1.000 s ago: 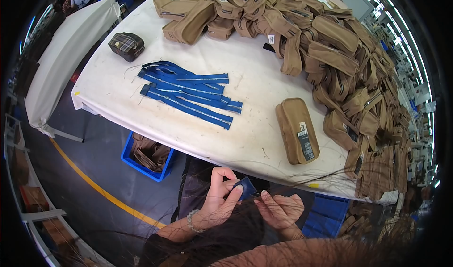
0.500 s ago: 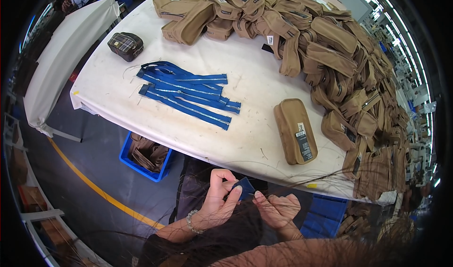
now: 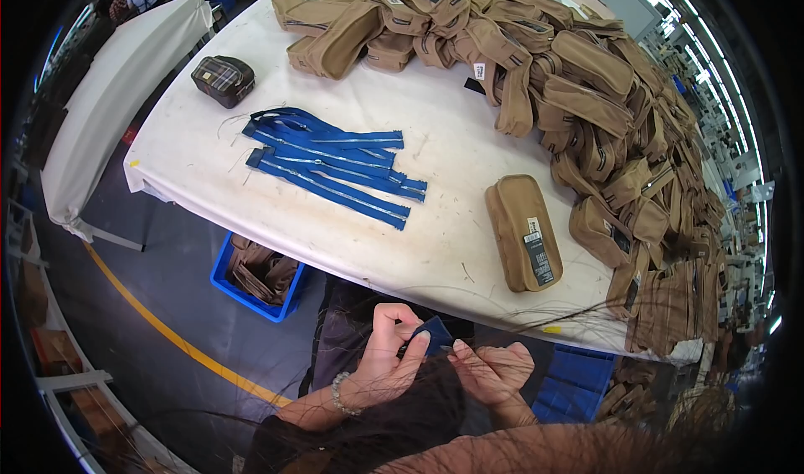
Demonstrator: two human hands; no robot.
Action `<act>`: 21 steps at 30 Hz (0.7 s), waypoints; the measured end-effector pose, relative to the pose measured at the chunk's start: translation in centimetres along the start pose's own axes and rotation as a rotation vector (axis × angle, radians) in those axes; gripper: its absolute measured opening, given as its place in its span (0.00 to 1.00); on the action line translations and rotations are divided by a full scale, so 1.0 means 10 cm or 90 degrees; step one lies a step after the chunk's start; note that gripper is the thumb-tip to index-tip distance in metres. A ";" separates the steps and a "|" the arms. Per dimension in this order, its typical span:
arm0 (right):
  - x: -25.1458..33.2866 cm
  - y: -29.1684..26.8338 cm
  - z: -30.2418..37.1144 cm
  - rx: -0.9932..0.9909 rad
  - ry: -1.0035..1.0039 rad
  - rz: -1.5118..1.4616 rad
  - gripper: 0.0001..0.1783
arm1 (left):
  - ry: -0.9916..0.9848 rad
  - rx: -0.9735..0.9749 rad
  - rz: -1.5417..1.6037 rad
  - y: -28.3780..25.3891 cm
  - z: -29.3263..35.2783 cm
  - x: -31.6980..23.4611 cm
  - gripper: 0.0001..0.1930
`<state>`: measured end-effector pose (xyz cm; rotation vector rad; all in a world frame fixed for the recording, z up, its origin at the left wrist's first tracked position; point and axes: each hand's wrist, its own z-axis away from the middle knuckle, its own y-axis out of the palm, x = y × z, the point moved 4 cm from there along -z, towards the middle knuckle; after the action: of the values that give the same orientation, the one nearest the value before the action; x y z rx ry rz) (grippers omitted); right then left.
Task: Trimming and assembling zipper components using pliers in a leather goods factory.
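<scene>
Your left hand [image 3: 387, 352] pinches the dark blue fabric piece [image 3: 435, 334], off the near edge of the cloth-covered table [image 3: 402, 252]. Your right hand's [image 3: 492, 372] fingertips sit by its right corner; I cannot tell whether they grip anything. Keep the piece steady.

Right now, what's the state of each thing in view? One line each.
Dark blue piece: held up, clear of the table
Left hand: pinching that piece
Right hand: close at its edge, grip unclear
Blue zipper strips: laid out, overlapping
Plaid pouch: standing alone, zipper state unclear
Single brown case: apart from the pile, label up
Brown case pile: heaped
Blue bin: open-topped, holding brown pieces
</scene>
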<state>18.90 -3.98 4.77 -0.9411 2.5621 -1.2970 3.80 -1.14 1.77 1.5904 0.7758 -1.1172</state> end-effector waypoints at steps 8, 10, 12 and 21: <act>0.00 -0.09 -0.10 0.018 0.047 0.040 0.19 | 0.098 -0.026 -0.230 -0.06 0.00 -0.06 0.14; 0.00 -0.09 -0.11 0.023 0.049 0.043 0.20 | 0.099 -0.035 -0.214 -0.04 -0.02 -0.04 0.13; 0.00 -0.11 -0.13 0.026 0.048 0.041 0.20 | 0.103 -0.045 -0.204 -0.03 -0.01 -0.06 0.12; 0.01 -0.11 -0.17 0.045 0.046 0.037 0.20 | 0.089 -0.041 -0.190 -0.06 0.00 -0.02 0.12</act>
<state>18.67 -3.33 6.69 -0.8154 2.5566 -1.4196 3.21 -0.97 1.71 1.5433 1.1605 -1.1868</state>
